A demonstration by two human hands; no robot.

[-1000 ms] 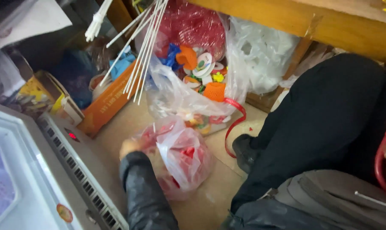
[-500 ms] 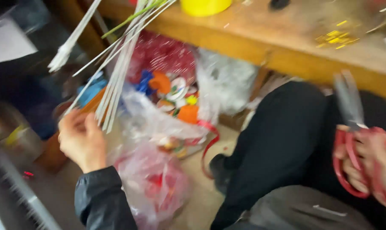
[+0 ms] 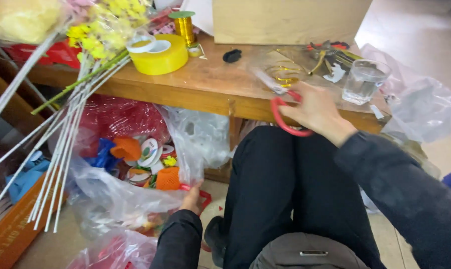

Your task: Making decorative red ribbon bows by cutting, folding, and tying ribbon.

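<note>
Worn wooden table (image 3: 205, 92), pale tiled floor (image 3: 409, 20), wooden box (image 3: 290, 20) behind

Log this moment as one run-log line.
left hand: low, at clear plastic bag of colourful bits | right hand: holding red-handled scissors at wooden table edge | nearby: drinking glass

This looks like a small craft workshop where artificial flowers or decorations are made. A worn wooden table (image 3: 205, 84) carries a wide roll of yellow tape (image 3: 158, 55), a spool of gold wire (image 3: 184, 26) and loose coils of gold wire (image 3: 284, 73). Artificial yellow flowers (image 3: 98, 30) on long white stems (image 3: 61, 149) lean against its edge. Beneath it, clear plastic bags (image 3: 116, 192) bulge with coloured plastic parts, beside an orange cardboard box (image 3: 8, 234).
</note>
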